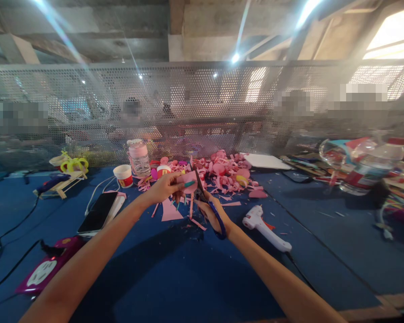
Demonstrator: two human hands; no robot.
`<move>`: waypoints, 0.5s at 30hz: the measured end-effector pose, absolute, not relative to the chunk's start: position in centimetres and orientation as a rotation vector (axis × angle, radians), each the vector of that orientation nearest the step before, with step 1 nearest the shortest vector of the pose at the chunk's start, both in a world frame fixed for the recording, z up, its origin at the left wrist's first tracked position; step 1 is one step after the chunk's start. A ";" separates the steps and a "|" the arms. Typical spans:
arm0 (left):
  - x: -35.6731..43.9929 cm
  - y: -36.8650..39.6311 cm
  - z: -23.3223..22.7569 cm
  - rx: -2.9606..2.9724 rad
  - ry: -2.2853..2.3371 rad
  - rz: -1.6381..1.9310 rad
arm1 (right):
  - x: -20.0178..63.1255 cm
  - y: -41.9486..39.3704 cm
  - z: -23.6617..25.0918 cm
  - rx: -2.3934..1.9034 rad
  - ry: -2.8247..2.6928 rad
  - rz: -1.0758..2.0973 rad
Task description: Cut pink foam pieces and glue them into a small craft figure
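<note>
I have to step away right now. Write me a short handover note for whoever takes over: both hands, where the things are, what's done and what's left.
Left hand: pinches a pink foam piece above the blue table.
Right hand: grips blue-handled scissors, blades at the piece's edge.
Nearby: glue gun to the right, phone to the left, pile of pink offcuts behind, a cut pink sheet below the hands.
Done: many shapes and scraps already cut.
Left: the cut on the held piece looks unfinished.
</note>
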State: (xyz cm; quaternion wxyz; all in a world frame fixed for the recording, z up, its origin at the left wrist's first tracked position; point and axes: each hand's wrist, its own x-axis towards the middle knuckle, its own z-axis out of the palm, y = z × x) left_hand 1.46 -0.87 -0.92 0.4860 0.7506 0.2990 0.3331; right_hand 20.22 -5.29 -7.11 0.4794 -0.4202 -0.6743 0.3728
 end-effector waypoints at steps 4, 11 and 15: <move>1.3 -0.9 -0.7 1.820 0.738 0.787 | 20.2 -5.3 -7.0 -1.025 -1.658 0.931; 1.1 -0.8 -0.6 1.836 0.719 0.744 | 20.2 -5.5 -6.8 -0.987 -1.694 0.932; 0.8 -0.7 -0.7 1.862 0.736 0.739 | 20.2 -5.4 -7.0 -0.999 -1.713 0.913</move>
